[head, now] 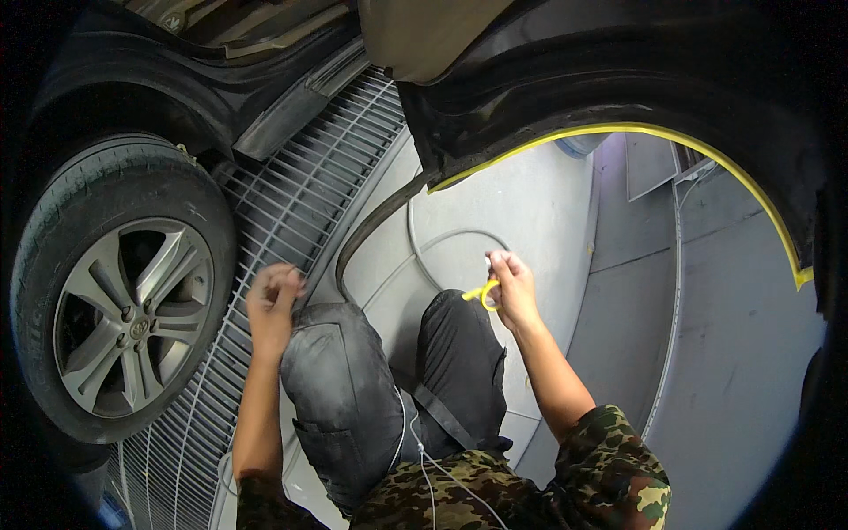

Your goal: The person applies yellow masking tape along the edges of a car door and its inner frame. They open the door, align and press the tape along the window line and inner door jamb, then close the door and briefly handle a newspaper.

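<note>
My right hand holds a small roll of yellow masking tape above my right knee. A loose tape end sticks out to the left, and a small white item shows at my fingertips. My left hand is raised above my left knee, its fingers curled and blurred; whether anything is in them I cannot tell. Ahead, a black car body panel has yellow tape along its curved arch edge. From the panel's lower left corner a dark flexible strip hangs in a bend towards my left knee.
A car wheel with an alloy rim stands close on my left, beneath a dark car body. Metal floor grating runs between it and me. A grey hose loops over the pale floor. White cords hang at my lap.
</note>
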`<state>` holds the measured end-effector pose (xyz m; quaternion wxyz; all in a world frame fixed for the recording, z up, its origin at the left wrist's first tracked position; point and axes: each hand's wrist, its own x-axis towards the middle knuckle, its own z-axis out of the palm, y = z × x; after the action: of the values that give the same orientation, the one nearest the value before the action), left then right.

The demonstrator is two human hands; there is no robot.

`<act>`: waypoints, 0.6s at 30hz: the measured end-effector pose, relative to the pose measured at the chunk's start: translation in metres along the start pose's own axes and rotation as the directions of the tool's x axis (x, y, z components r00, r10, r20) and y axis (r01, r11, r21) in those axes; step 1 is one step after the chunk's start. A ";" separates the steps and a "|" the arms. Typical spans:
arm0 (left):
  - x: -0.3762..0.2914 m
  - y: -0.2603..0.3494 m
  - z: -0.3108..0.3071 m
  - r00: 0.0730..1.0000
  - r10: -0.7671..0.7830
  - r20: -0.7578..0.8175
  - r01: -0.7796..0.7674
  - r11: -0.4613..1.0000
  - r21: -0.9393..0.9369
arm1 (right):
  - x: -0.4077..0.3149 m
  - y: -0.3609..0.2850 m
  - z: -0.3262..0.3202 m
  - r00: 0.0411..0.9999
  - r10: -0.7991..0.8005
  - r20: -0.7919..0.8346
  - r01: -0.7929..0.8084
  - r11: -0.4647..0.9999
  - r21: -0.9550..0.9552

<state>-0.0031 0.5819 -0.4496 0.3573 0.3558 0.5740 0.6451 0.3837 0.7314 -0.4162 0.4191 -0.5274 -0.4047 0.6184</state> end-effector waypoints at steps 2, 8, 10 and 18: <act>0.001 0.045 0.039 0.987 0.015 0.159 -0.007 0.999 -0.047 | -0.006 -0.023 0.039 0.994 -0.109 0.020 0.106 0.988 0.113; -0.033 0.106 0.120 0.882 -0.087 0.463 0.164 0.978 -0.129 | -0.042 -0.063 0.125 0.929 -0.370 0.006 0.358 0.902 0.243; -0.038 0.106 0.128 0.895 -0.140 0.423 0.236 0.954 -0.184 | -0.052 -0.062 0.140 0.908 -0.419 -0.001 0.406 0.881 0.244; -0.033 0.097 0.126 0.971 -0.092 0.222 0.137 0.971 -0.198 | -0.071 -0.063 0.141 0.847 -0.477 0.236 0.451 0.879 0.157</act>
<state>0.1172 0.6066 -0.3433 0.4890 0.3483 0.4802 0.6395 0.2559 0.6762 -0.3184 0.5221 -0.3050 -0.5430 0.5827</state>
